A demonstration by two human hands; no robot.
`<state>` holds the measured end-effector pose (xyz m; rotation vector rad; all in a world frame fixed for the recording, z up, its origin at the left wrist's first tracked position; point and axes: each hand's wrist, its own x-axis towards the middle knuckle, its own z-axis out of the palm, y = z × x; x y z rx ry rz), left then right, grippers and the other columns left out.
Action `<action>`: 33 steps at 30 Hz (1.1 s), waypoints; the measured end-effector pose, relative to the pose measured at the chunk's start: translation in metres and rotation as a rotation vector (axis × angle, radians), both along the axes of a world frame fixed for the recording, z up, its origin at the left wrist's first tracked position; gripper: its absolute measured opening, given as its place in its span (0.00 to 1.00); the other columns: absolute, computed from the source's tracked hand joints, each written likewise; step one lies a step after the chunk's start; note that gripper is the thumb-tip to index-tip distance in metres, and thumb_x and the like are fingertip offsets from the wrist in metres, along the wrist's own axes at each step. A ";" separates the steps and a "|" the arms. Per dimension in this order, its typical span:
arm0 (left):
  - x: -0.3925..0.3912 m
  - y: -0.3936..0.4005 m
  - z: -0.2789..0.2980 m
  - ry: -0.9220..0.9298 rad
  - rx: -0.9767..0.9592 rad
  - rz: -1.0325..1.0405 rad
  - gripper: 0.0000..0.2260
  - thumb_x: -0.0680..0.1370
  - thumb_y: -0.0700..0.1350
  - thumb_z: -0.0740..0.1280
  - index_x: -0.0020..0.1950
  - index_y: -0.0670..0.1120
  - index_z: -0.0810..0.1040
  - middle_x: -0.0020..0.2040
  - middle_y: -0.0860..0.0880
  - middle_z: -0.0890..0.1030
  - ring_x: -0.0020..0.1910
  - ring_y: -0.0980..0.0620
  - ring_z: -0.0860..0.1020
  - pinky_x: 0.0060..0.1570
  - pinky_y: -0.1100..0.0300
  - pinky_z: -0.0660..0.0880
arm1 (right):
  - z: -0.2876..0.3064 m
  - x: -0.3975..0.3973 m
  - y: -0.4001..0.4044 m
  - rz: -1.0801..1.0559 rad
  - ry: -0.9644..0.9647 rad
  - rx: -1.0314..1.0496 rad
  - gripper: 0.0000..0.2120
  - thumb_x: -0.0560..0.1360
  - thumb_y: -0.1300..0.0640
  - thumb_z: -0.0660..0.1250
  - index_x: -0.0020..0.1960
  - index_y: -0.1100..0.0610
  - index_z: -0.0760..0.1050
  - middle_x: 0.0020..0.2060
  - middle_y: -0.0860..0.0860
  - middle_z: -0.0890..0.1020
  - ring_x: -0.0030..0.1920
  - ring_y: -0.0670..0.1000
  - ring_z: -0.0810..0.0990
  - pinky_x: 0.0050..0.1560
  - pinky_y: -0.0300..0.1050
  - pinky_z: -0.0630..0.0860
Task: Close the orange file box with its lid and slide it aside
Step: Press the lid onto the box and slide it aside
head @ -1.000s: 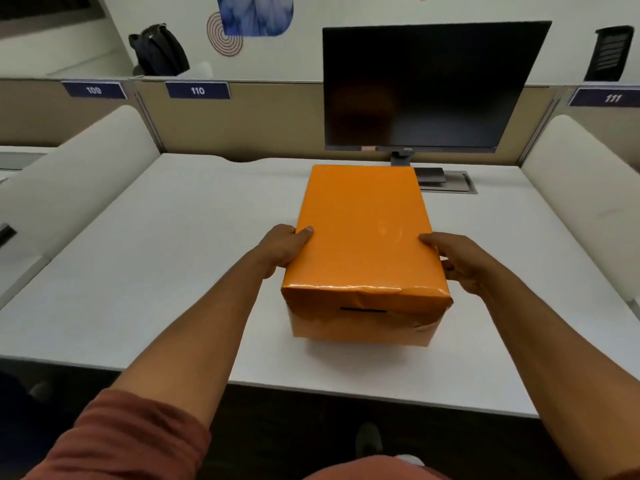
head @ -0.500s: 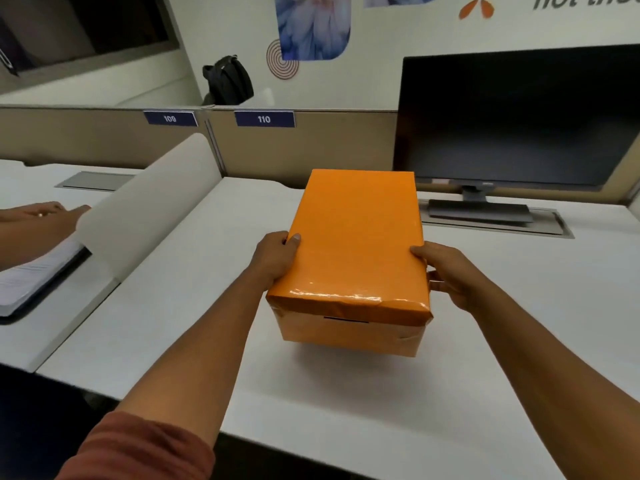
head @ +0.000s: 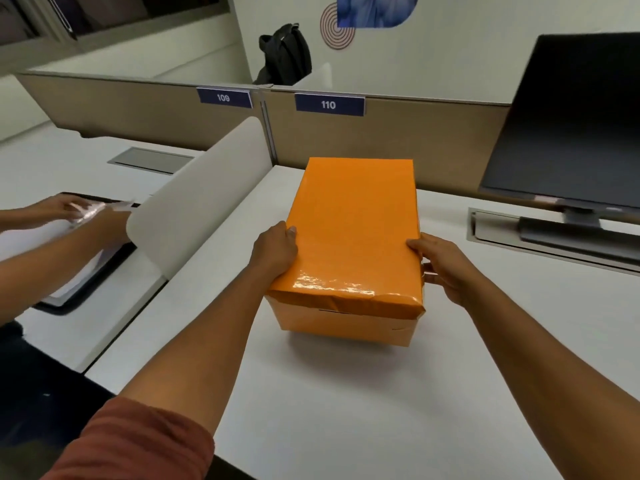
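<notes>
The orange file box (head: 343, 320) stands on the white desk (head: 346, 393) with its glossy orange lid (head: 353, 223) seated on top. My left hand (head: 275, 249) grips the lid's left edge, thumb on top. My right hand (head: 440, 261) holds the right side, thumb on the lid and fingers down the box wall. Both hands sit near the box's near end.
A dark monitor (head: 571, 126) on its stand (head: 568, 230) is at the right. A curved white divider (head: 197, 209) borders the desk on the left. Beyond it, another person's hands (head: 65, 209) handle papers. A tan partition (head: 381, 143) runs behind the box.
The box has shifted left across the desk, away from the monitor, with both hands still on it. The view has turned left, bringing the neighbouring desk and person into sight.
</notes>
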<state>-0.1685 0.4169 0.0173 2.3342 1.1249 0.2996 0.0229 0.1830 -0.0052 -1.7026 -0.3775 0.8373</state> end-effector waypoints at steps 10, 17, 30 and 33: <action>-0.016 0.124 -0.008 0.091 0.135 -0.013 0.16 0.84 0.49 0.52 0.63 0.41 0.72 0.59 0.39 0.79 0.55 0.41 0.78 0.49 0.52 0.71 | -0.003 -0.045 0.112 -0.047 0.048 -0.002 0.28 0.78 0.44 0.64 0.75 0.52 0.64 0.68 0.54 0.73 0.63 0.60 0.75 0.58 0.58 0.75; -0.030 0.205 -0.002 0.072 0.247 -0.001 0.13 0.83 0.46 0.55 0.58 0.41 0.74 0.56 0.39 0.80 0.58 0.40 0.75 0.48 0.48 0.72 | -0.005 -0.072 0.201 -0.100 0.052 0.003 0.22 0.79 0.45 0.61 0.71 0.51 0.66 0.66 0.53 0.73 0.60 0.57 0.74 0.54 0.56 0.74; -0.051 0.265 -0.015 0.109 0.401 -0.138 0.11 0.81 0.43 0.59 0.62 0.43 0.73 0.65 0.41 0.73 0.60 0.41 0.71 0.54 0.47 0.73 | -0.019 -0.104 0.274 -0.181 -0.036 -0.026 0.29 0.80 0.42 0.59 0.77 0.49 0.57 0.71 0.53 0.70 0.67 0.61 0.73 0.55 0.59 0.76; -0.048 0.259 -0.013 0.107 0.483 -0.169 0.10 0.81 0.44 0.58 0.57 0.43 0.76 0.64 0.42 0.75 0.60 0.40 0.71 0.55 0.46 0.70 | -0.014 -0.110 0.286 -0.134 -0.054 -0.034 0.30 0.79 0.41 0.59 0.78 0.47 0.54 0.75 0.54 0.66 0.69 0.62 0.71 0.61 0.63 0.73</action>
